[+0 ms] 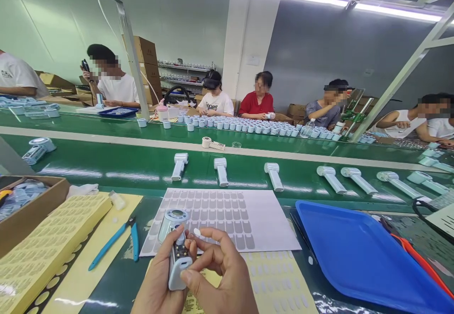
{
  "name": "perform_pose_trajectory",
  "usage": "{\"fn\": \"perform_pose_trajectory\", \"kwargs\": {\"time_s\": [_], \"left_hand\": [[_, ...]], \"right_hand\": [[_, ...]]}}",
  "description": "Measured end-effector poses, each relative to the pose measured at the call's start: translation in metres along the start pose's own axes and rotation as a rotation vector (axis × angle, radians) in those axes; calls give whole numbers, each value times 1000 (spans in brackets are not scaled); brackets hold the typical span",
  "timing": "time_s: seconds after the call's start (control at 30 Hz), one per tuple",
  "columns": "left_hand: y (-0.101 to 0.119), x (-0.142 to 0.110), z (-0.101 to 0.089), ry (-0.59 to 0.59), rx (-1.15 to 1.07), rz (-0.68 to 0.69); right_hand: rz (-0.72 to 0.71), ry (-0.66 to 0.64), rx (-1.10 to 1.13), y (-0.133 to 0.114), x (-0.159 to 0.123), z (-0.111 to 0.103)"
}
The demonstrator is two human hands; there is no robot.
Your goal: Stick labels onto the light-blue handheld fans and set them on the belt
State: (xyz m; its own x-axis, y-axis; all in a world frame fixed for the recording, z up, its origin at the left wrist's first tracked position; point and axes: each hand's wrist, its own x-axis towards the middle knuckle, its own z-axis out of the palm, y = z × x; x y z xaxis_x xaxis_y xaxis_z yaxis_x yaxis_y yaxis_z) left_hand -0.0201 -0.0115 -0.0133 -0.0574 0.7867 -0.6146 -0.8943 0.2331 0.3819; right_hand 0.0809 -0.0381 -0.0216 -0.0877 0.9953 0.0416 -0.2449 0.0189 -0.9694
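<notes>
A light-blue handheld fan [180, 272] with a round head lies in my left hand [159, 276], whose fingers wrap around its handle. Part of the handle is uncovered, and a dark circuit board [181, 250] shows there. My right hand [222, 269] has its thumb pressed against the handle's lower end, with its bent fingers close to the board. At the tip of the right index finger sits a small white oval piece [197, 232]. Beneath the hands lie a white sheet of grey stickers [227, 214] and a yellowish sheet of clear labels [276, 281].
Blue cutters [109, 245] lie left of the hands, beside a yellow stack of label sheets [53, 233] and a carton [53, 193]. A blue tray [365, 252] and red-handled pliers [418, 257] are to the right. Several fans lie on the green belt [244, 170]; co-workers sit beyond.
</notes>
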Motion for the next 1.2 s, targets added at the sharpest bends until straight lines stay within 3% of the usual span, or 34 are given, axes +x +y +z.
{"fn": "perform_pose_trajectory", "kwargs": {"time_s": [0.1,0.2,0.33,0.4,0.57,0.73,0.87,1.1,1.2], "left_hand": [[-1,-4,2,-6,-30,-40],[0,-12,8,27,-47,-104],[5,-19,8,48,1,-184],[7,-16,0,50,127,-107],[5,3,-31,15,520,116],[-2,17,-52,-81,655,169],[-3,24,-59,-103,714,182],[-3,16,-53,-68,703,189],[-3,11,-48,-131,659,150]], "right_hand": [[-72,36,-158,3,-4,0],[-143,158,-343,5,-7,-2],[-65,181,-259,12,-7,-19],[-57,150,-229,20,-9,-34],[-16,39,-463,47,-16,-64],[-60,16,-616,75,-18,-65],[-160,14,-765,80,-18,-64],[-42,-49,-374,46,-21,-67],[-38,-76,-274,29,-21,-60]]}}
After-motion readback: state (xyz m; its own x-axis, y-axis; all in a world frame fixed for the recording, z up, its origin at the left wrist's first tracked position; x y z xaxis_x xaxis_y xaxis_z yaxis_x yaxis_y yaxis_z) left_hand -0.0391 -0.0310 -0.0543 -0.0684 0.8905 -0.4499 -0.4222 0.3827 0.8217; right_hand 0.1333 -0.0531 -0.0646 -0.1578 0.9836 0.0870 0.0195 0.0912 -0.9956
